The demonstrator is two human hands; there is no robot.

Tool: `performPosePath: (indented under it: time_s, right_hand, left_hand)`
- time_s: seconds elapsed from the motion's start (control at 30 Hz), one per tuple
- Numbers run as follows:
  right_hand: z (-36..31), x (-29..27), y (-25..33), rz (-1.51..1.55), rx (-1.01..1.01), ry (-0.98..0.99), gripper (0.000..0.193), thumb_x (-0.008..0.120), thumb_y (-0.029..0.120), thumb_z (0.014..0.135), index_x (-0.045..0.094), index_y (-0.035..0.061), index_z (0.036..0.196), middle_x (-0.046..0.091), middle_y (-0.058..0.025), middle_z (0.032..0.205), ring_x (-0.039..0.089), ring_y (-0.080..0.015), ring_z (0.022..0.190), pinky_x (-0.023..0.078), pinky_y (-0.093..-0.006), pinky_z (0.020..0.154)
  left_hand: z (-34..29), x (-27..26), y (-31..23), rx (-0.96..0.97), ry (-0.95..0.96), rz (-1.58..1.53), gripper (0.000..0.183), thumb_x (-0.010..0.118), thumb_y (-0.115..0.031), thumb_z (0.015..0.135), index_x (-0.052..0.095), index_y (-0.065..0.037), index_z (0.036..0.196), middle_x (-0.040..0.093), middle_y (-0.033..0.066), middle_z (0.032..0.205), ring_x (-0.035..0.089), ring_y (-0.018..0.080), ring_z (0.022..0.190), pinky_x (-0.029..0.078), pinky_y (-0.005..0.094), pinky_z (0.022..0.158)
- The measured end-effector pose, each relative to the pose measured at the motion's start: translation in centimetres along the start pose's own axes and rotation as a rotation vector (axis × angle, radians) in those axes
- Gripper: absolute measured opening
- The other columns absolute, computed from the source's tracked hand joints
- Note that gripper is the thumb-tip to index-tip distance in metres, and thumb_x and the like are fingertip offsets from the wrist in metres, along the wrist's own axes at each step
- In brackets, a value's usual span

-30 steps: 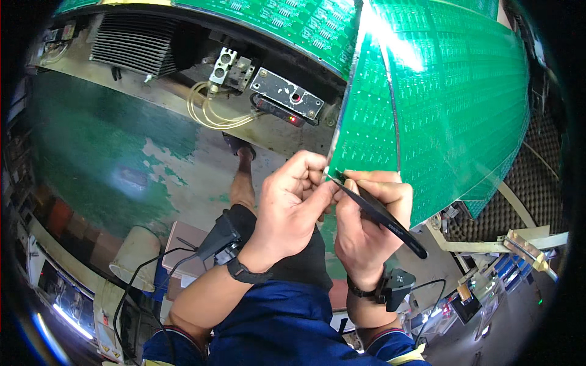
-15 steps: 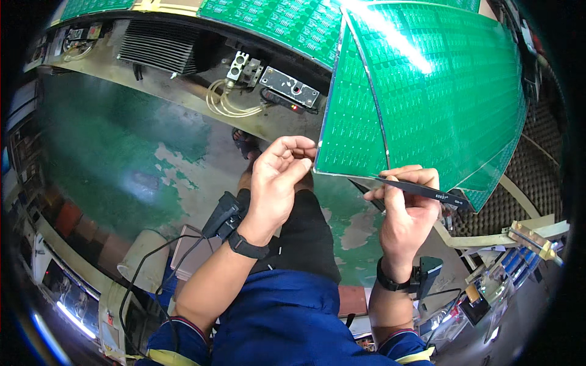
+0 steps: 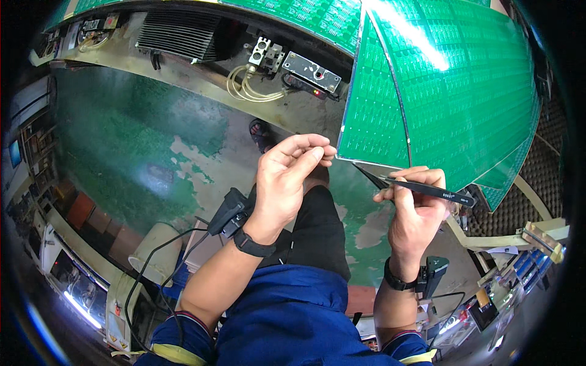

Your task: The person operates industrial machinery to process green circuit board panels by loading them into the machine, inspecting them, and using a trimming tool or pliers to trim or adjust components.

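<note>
A large green circuit-board panel (image 3: 452, 97) stands tilted at the upper right, with a thin pale rim. My left hand (image 3: 287, 177) is raised at the panel's lower left corner, thumb and fingertips pinched together right beside that corner; whether they grip anything is too small to tell. My right hand (image 3: 415, 207) holds black tweezers (image 3: 421, 188) level just under the panel's lower edge, tips pointing left toward the corner. Both wrists wear black bands.
More green panels (image 3: 293, 12) run along the top. Below them a machine shows a black finned block (image 3: 177, 39), a metal bracket (image 3: 311, 70) and pale tubing (image 3: 253, 91). Worn green floor (image 3: 134, 140) lies left; a white bucket (image 3: 155, 253) and cables lower left.
My hands, close together at the panel's corner a second ago, have drawn apart. The right hand carried the tweezers rightward under the panel's edge. The left hand stayed by the corner.
</note>
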State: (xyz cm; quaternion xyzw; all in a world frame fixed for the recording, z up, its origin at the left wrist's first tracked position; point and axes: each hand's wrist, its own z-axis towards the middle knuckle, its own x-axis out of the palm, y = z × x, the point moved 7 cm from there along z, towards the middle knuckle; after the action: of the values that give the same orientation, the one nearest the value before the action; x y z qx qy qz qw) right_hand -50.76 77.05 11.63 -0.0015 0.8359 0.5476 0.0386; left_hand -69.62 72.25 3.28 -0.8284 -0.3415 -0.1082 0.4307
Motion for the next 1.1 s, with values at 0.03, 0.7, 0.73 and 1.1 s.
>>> performPosePath:
  time_s: [0.03,0.7,0.73,1.1]
  right_hand:
    - [-0.1,0.1,-0.1,0.001,0.002,0.000,0.012,0.052,-0.011,0.090,0.045,-0.0031,0.094,0.060,-0.0170,0.096,0.064,-0.0163,0.068,0.059,-0.0300,0.065]
    - [1.6,3.1,-2.6,-0.206,-0.377,-0.071,0.020,0.069,-0.008,0.084,0.056,-0.0023,0.098,0.068,-0.0157,0.096,0.065,-0.0201,0.087,0.053,-0.0292,0.077]
    - [1.7,3.2,-2.7,-0.218,-0.384,-0.084,0.020,0.070,-0.007,0.083,0.057,-0.0022,0.098,0.068,-0.0157,0.096,0.066,-0.0203,0.086,0.054,-0.0292,0.076]
    - [2.4,4.5,-1.6,-0.471,-0.527,0.007,0.021,0.071,-0.005,0.083,0.057,-0.0001,0.097,0.070,-0.0168,0.098,0.069,-0.0230,0.084,0.056,-0.0297,0.070]
  left_hand:
    - [-0.1,0.0,0.0,-0.003,-0.004,0.003,0.020,0.056,-0.004,0.097,0.063,0.005,0.112,0.069,0.0149,0.103,0.066,0.0200,0.095,0.053,0.0333,0.085]
    - [2.9,2.8,1.9,-0.046,0.123,0.012,0.030,0.057,0.005,0.091,0.058,0.007,0.122,0.066,0.0108,0.110,0.063,0.0146,0.100,0.048,0.0282,0.091]
    - [2.9,2.5,2.0,-0.044,0.097,0.014,0.029,0.058,0.005,0.091,0.058,0.007,0.120,0.067,0.0106,0.109,0.063,0.0143,0.099,0.048,0.0280,0.091]
    - [3.0,2.1,2.1,-0.054,0.027,-0.019,0.019,0.062,0.004,0.090,0.061,0.004,0.109,0.067,0.0033,0.094,0.060,0.0054,0.081,0.047,0.0186,0.068]
